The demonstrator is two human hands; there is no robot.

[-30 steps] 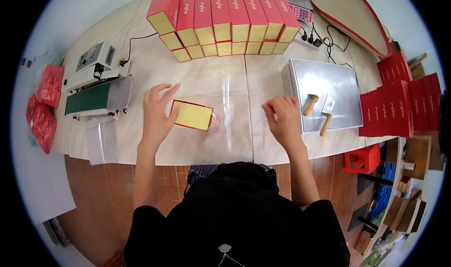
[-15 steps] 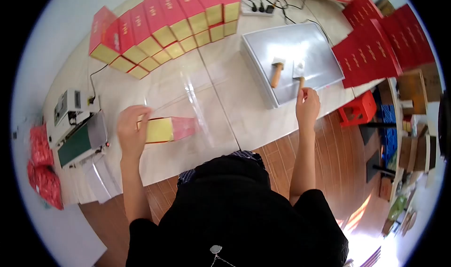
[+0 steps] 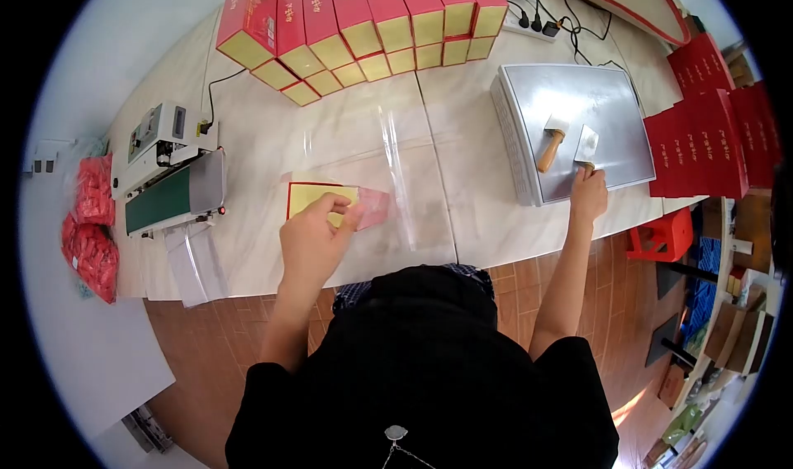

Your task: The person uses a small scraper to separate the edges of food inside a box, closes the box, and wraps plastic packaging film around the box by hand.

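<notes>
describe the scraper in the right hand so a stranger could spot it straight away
On the pale table, find the silver-topped box beside the dark red boxes. The scraper is at its near side, blade pointing away from the person. The right hand covers its handle, while the other scraper shows its whole wooden handle.

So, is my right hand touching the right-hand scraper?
Touching. The head view shows it: the fingers of the right hand are closed on the wooden handle of the right-hand scraper, just below the blade.
</notes>
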